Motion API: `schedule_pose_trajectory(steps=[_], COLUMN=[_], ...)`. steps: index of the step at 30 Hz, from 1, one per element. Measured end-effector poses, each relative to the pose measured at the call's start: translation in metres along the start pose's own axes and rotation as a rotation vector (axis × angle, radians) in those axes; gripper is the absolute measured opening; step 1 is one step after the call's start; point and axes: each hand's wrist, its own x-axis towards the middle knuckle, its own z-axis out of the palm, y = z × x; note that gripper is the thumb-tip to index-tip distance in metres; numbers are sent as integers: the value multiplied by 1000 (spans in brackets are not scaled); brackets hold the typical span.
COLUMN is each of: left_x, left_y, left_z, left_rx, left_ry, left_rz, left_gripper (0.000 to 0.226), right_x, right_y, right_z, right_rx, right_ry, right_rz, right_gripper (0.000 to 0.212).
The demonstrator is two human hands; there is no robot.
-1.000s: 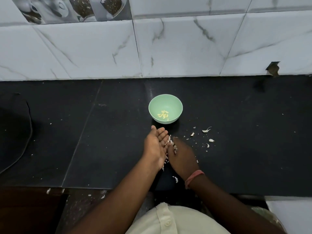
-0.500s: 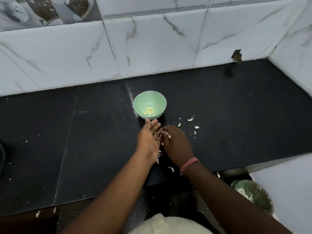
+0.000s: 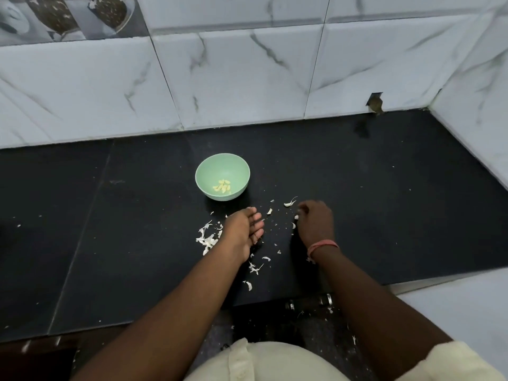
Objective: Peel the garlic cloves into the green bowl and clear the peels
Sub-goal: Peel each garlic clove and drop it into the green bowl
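The green bowl [image 3: 233, 163] stands on the black counter [image 3: 384, 204] with several peeled garlic cloves [image 3: 222, 187] inside. My left hand [image 3: 242, 229] rests on its edge just in front of the bowl, fingers straight. A heap of white garlic peels [image 3: 207, 239] lies against its left side. My right hand [image 3: 314, 221] is a hand's width to the right, knuckles up, its curled fingertips pinching a small peel [image 3: 296, 217]. More loose peels [image 3: 254, 268] lie between and behind the hands, and a larger curled peel [image 3: 290, 204] lies beyond the right fingers.
White marble tiles [image 3: 247, 86] back the counter, and a side wall [image 3: 481, 111] closes it at the right. A dark notch [image 3: 375, 103] is cut in the tiles at the back right. The counter's front edge [image 3: 275, 301] runs just before my body.
My hands were together over the peels. Now my right hand has moved right to the scattered bits, and the heap shows at the left of my left hand. The view shifted right.
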Motion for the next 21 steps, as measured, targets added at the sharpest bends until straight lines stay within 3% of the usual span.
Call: schedule_pose_trajectory(steps=[3,7,11,15,21], left_x=[2,2,0,3,6], left_y=[-4,-10,-17,-24,-24], left_z=[15,29,27,17,5], left_rx=[-24,-65,-101,-117,-106], left_ry=[25,58,114,169,231], left_rz=[16,52,88,137,207], left_gripper=[15,14,14,16,17], right_x=[18,33,42,28,-6], right_y=[-3,1,12,-4,-38], right_z=[0,3,10,9,21], right_rx=[-118,-280,-220,-84,62], right_ry=[-65,-192,-191,-195,-438], right_rz=[-234,-385,-350,-521,-384], right_gripper=[20,22,18,7,9])
